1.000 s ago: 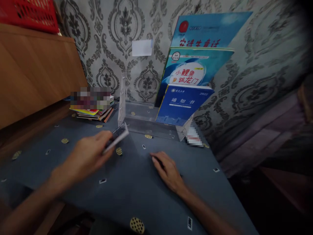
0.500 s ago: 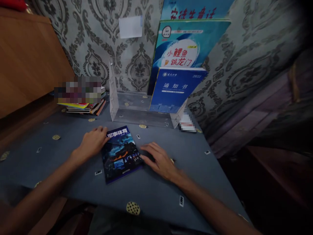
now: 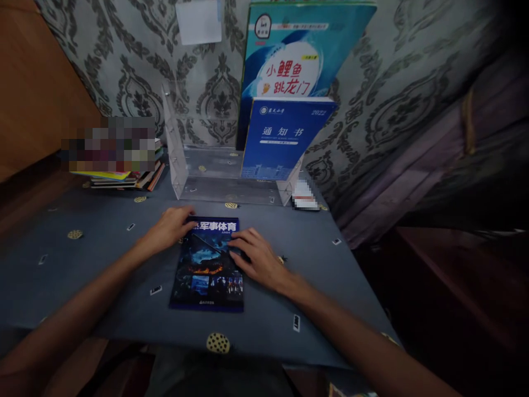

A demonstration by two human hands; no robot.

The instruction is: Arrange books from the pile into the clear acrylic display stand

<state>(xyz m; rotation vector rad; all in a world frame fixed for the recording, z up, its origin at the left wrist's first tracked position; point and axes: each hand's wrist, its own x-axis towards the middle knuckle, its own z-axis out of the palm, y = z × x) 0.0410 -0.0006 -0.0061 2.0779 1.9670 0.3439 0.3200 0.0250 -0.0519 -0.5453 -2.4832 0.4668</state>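
Note:
A dark blue book [image 3: 206,270] with white title characters and battle pictures lies closed on the table, its cover facing up. My left hand [image 3: 171,225] rests at its upper left corner, thumb on the cover and fingers stretched past the edge. On the opposite side, my right hand [image 3: 258,259] touches the book's right edge. Its fingers are stretched out over the cover, with the thumb apart. Neither hand is wrapped round the book.
Beyond the book stands a clear plastic book rack [image 3: 229,193], holding a blue booklet [image 3: 285,154] and a teal book [image 3: 306,49]. Stacked books [image 3: 119,179] lie at left. A blurred white item [image 3: 305,198] sits by the rack's right end. The table [image 3: 103,259] has a blue-grey patterned cover.
The book has turned anticlockwise from its slant and now lies nearly square to me. Both hands have shifted with it, my right fingers further over the cover. The view has moved too.

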